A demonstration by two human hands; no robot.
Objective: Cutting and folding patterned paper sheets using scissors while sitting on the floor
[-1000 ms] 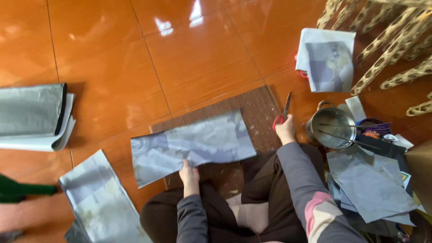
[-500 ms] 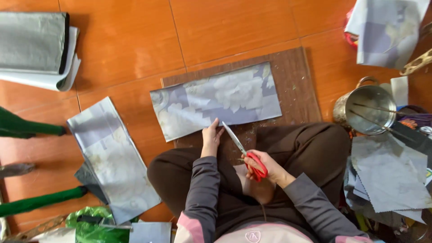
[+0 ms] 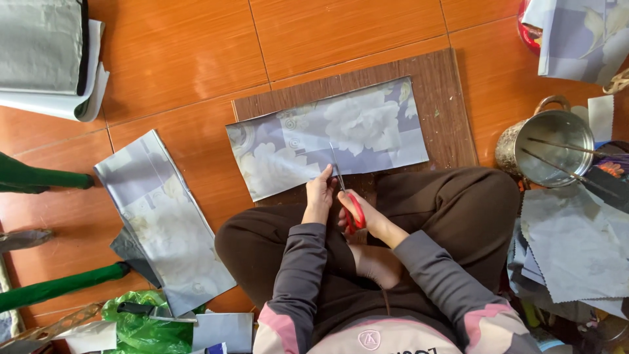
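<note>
Right hand (image 3: 367, 213) has a closed grip on red-handled scissors (image 3: 348, 200), blades cutting into the near edge of a grey floral sheet (image 3: 327, 134) on a brown board (image 3: 445, 98). Left hand (image 3: 319, 195), just beside, presses the sheet flat, fingers extended. Further right stands a metal pot (image 3: 550, 147).

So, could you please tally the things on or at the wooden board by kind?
Floral paper sheet on the wooden board: 1
Red-handled scissors, in the right hand: 1
Hands, with the left hand on the sheet: 2
Total: 4
</note>
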